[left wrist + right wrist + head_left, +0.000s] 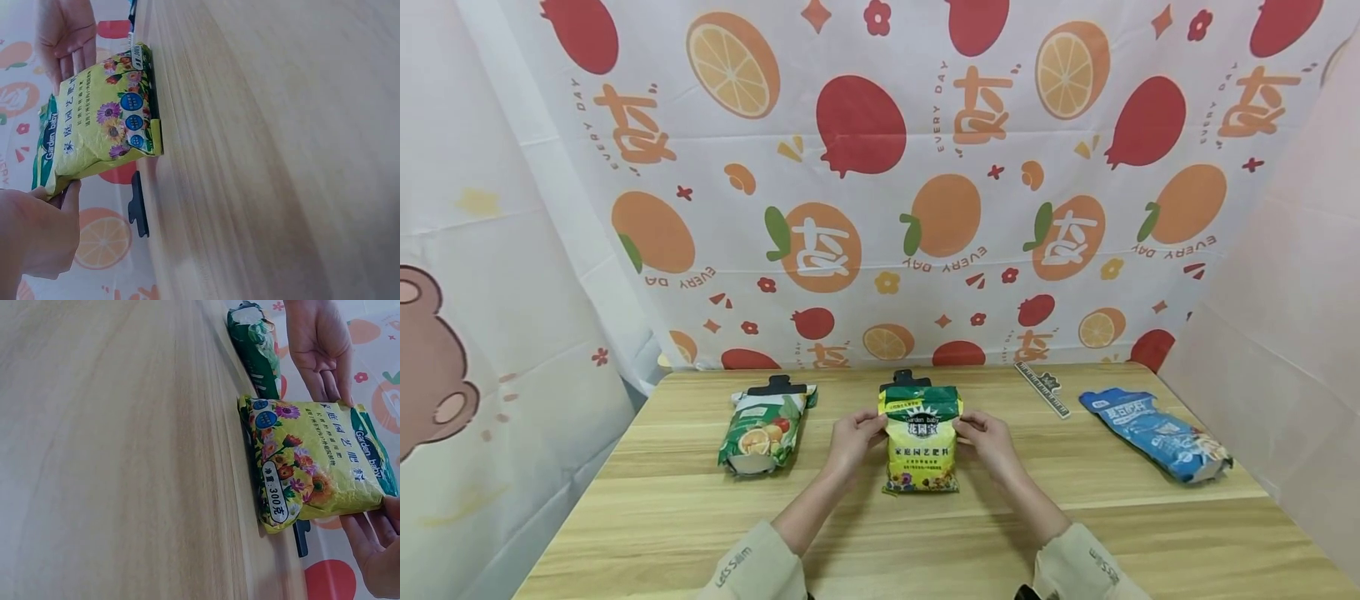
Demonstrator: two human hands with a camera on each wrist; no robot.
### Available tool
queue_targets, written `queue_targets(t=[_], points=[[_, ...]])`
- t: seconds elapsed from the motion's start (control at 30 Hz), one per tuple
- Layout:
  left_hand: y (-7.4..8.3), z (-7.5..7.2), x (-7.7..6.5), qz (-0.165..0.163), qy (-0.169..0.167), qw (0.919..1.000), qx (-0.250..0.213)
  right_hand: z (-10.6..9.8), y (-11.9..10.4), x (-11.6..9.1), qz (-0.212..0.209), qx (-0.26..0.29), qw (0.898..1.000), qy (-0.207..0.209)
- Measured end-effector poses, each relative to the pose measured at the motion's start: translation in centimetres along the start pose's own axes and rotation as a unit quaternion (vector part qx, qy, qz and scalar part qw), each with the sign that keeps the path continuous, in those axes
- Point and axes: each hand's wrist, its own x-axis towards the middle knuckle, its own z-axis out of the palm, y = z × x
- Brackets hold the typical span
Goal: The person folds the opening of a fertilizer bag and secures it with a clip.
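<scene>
A yellow and green bag of garden fertilizer (921,450) stands upright at mid-table, its printed front facing me. My left hand (852,440) pinches its left edge near the top, thumb in front and fingers behind. On the opposite edge, my right hand (990,442) pinches at about the same height. The right wrist view shows the bag (312,462) with its flower-printed bottom close to the tabletop; whether it touches is hard to tell. Just behind the bag, a black clip (905,378) shows above its top and is otherwise hidden in the head view.
To the left lies a green and white bag (765,433) with fruit pictures, another black clip (777,385) at its top end. A blue bag (1157,437) lies at the right. Near the back edge of the wooden table (700,533) is a flat ruler (1042,389). Printed cloth (865,200) hangs behind.
</scene>
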Motion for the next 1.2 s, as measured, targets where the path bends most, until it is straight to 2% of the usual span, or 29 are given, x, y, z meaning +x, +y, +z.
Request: queue_targets(t=[0.2, 0.6, 1.07, 1.2], points=[[0.2, 0.0, -0.2, 0.019, 0.005, 0.9998, 0.006, 0.1, 0.0, 0.1, -0.016, -0.011, 1.0, 0.009], [0.4, -0.2, 0.1, 0.036, 0.007, 0.9992, 0.015, 0.5, -0.1, 0.5, -0.033, 0.037, 0.999, 0.017], [0.5, -0.3, 0.8, 0.033, 0.015, 0.9993, 0.013, 0.7, -0.5, 0.9, -0.037, 0.036, 0.998, 0.035], [0.5, -0.4, 0.9, 0.039, 0.014, 0.9991, 0.007, 0.5, 0.1, 1.2, -0.063, 0.052, 0.997, 0.019]])
